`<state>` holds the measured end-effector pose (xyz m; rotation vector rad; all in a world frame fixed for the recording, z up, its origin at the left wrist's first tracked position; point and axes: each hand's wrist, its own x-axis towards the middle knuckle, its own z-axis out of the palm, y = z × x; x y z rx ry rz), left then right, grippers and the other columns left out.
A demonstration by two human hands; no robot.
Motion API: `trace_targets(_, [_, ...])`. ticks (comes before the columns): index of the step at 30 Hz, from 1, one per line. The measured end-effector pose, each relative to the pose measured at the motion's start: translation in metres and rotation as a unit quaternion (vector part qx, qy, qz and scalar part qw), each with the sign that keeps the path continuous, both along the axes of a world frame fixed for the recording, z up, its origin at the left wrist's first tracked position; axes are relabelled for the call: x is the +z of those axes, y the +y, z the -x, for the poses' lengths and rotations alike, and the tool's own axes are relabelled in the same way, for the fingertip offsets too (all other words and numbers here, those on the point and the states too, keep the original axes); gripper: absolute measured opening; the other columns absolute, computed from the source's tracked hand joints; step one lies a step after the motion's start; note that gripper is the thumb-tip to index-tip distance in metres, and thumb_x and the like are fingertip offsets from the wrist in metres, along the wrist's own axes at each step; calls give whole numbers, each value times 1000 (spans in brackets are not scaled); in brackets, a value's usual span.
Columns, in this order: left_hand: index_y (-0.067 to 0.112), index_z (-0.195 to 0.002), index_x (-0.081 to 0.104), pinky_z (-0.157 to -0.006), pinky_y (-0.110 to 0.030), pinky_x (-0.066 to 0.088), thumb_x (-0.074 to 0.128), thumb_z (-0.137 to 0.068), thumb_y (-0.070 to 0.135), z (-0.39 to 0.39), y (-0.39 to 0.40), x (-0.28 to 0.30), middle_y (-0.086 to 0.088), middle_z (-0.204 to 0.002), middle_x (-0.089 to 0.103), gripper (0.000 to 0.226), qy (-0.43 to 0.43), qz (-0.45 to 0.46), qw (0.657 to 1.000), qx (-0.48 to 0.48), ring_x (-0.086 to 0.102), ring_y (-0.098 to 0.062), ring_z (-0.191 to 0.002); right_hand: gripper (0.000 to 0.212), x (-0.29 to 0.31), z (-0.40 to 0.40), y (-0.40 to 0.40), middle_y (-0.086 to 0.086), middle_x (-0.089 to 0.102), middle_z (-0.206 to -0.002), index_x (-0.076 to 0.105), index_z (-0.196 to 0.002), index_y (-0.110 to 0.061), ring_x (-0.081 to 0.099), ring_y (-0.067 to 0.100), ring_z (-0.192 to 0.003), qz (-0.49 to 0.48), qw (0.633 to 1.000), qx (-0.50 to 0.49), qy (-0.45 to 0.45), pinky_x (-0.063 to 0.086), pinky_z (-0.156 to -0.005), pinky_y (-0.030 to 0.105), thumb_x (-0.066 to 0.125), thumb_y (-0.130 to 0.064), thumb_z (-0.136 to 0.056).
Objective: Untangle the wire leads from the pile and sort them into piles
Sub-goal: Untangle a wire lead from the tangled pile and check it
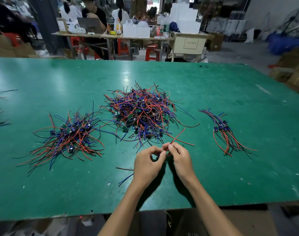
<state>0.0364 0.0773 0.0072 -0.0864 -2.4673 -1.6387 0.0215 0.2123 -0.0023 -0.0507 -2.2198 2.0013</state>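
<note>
- Fingertips (164, 152) of the left hand (146, 165) and right hand (179, 155) are pinching one wire lead (176, 136).
- Tangled pile (142, 113) is lying beyond, between two smaller piles on the green table (60, 193).

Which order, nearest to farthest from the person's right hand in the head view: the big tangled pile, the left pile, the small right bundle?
From the right hand:
1. Big tangled pile, just beyond the hands, centre.
2. Small right bundle, off to the right.
3. Left pile, past the left hand, far left.
</note>
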Motion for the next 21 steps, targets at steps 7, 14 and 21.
trace_targets(7, [35, -84, 73, -62, -30, 54, 65, -83, 49, 0, -1, -2, 20, -78, 71, 16, -5, 30, 999, -15, 62, -4, -60, 29, 6, 13, 7, -9, 74, -90, 70, -83, -23, 49, 8, -56, 41, 994, -103, -14, 39, -48, 26, 49, -15, -101])
trace_targets(14, [37, -83, 72, -58, -27, 50, 65, -83, 50, -2, -1, -2, 23, -79, 70, 14, -12, 52, 998, -24, 61, -6, -53, 28, 16, 29, 11, -7, 72, -94, 67, -83, -26, 41, 8, -46, 125, 974, -176, -67, 27, -36, 19, 44, -18, -99])
trace_targets(21, [37, -83, 72, -63, -34, 57, 66, -85, 48, -2, -2, -5, 21, -79, 71, 13, -12, 47, 998, -34, 66, -9, -58, 28, 14, 27, 5, 4, 74, -92, 64, -79, -35, 42, 15, -52, 92, 960, -261, -40, 30, -54, 30, 43, -31, -96])
